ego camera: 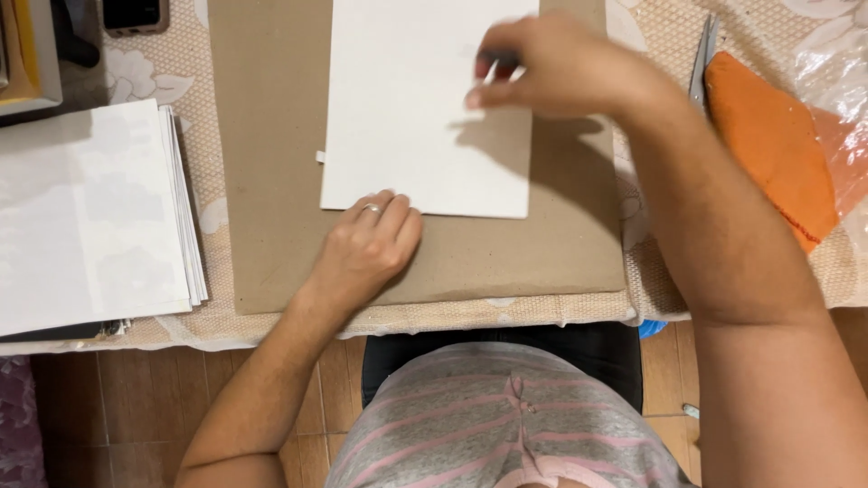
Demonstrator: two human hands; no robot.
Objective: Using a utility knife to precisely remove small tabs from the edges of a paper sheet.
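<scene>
A white sheet of card (416,136) lies on a brown cardboard mat (271,181) on the table. My left hand (366,248), with a ring on one finger, rests curled at the sheet's near edge, fingertips touching it. Over the sheet's upper right part, my right hand (551,63) pinches a thin dark pencil-like tool (495,65) whose light tip touches the sheet. The hand is blurred and hides most of the tool.
A stack of white sheets (90,212) lies at the left. An orange cloth (773,145) and clear plastic (836,81) lie at the right, with scissors (702,50) beside them. A dark phone (134,14) sits at the top left. A lace tablecloth (407,318) covers the table.
</scene>
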